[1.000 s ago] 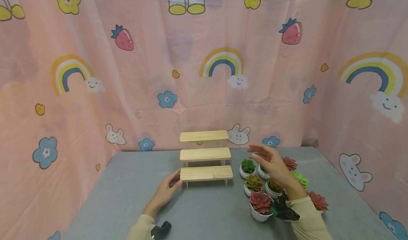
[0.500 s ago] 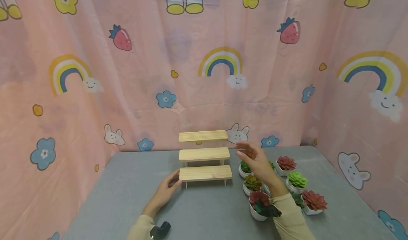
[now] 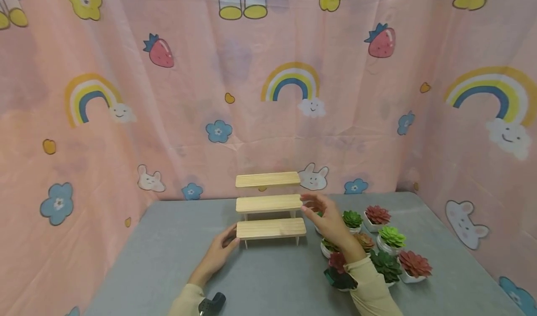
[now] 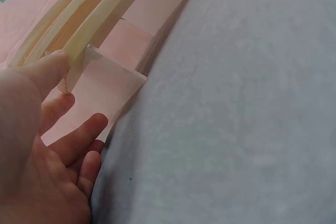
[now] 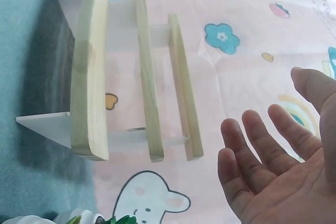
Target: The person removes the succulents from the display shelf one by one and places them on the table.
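Note:
A three-tier display stand [image 3: 271, 229] with pale wooden boards and clear side panels stands upright mid-table. My left hand [image 3: 215, 251] is at the left end of its lowest board. In the left wrist view, the thumb and index fingertip [image 4: 65, 100] pinch the end of that board [image 4: 107, 19], while the other fingers lie beside the clear panel [image 4: 105, 80]. My right hand [image 3: 329, 219] is raised by the right end of the middle board, fingers loosely bent. The right wrist view shows that hand [image 5: 283, 171] apart from the boards [image 5: 149, 77], holding nothing.
Several potted artificial succulents stand on the grey table [image 3: 168, 260] at right: a dark green one [image 3: 385, 265], a bright green one [image 3: 392, 237] and red ones [image 3: 414, 264] among them. My right forearm partly covers some. A pink patterned curtain [image 3: 189, 162] hangs behind.
My right hand has moved left and down from above the succulents to the stand's right side. More of the succulents at right now show. The left hand stays at the stand.

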Action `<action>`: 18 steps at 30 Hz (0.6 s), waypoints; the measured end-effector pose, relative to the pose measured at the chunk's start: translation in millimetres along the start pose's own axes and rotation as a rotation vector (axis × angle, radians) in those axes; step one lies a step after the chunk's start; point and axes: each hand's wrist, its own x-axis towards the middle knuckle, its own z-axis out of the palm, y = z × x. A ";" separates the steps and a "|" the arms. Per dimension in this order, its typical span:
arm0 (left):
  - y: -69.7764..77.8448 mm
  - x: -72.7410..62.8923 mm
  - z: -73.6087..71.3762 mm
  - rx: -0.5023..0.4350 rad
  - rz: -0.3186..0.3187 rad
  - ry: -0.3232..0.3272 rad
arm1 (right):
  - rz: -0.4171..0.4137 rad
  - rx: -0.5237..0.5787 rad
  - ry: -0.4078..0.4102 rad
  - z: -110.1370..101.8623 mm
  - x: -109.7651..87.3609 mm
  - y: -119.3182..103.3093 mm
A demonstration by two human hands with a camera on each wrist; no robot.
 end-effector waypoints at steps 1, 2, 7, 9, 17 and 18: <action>-0.7 -0.1 -0.2 0.008 0.006 -0.004 | -0.003 -0.005 0.000 1.0 -0.1 0.5; -0.9 -0.4 -0.4 0.010 0.000 -0.006 | -0.008 -0.012 0.001 1.7 -0.4 0.7; -2.4 -2.4 -0.8 -0.002 -0.014 -0.010 | -0.010 -0.056 0.003 5.0 -2.9 2.8; -2.1 -2.7 -0.6 -0.011 -0.028 -0.005 | -0.004 -0.069 -0.001 6.7 -3.7 3.5; 2.9 -0.8 -1.2 -0.042 -0.019 0.011 | 0.007 -0.099 -0.036 14.9 -2.0 -0.8; 3.6 -0.9 -1.2 -0.056 -0.024 0.018 | 0.012 -0.101 -0.039 16.0 -2.0 -1.4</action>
